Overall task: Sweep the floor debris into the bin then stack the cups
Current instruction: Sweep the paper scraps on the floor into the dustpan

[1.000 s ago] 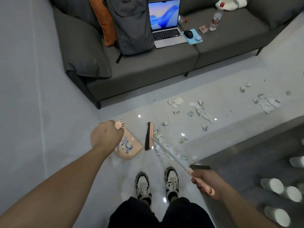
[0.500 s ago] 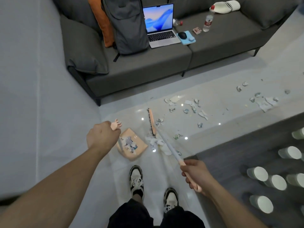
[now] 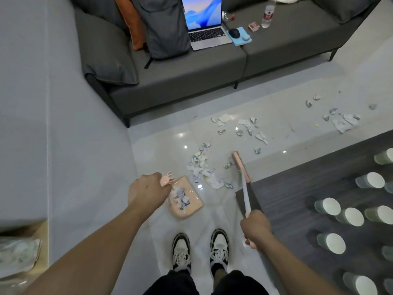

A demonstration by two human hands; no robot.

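My left hand (image 3: 146, 191) grips the pink top of the dustpan handle. The pink dustpan (image 3: 189, 206) sits on the white tile floor just ahead of my shoes, with paper scraps inside it. My right hand (image 3: 255, 227) grips the white broom handle (image 3: 245, 193); the pink broom head (image 3: 241, 166) rests on the floor beside the dark table's corner. A pile of torn paper scraps (image 3: 202, 167) lies between broom head and dustpan. More scraps (image 3: 248, 128) are scattered further out, and another patch of scraps (image 3: 344, 120) lies at the right. Several white paper cups (image 3: 328, 206) stand on the dark table (image 3: 287, 201).
A grey sofa (image 3: 180, 81) runs along the far side, carrying a laptop (image 3: 205, 24), a grey backpack (image 3: 165, 26), a water bottle (image 3: 266, 14) and small items. A grey wall (image 3: 63, 145) closes the left. A lined container with paper in it (image 3: 19, 254) sits at bottom left.
The broom head has swung from just right of the dustpan out to the right, by the table corner. The scrap pile now lies exposed between them. My left hand keeps the dustpan in place.
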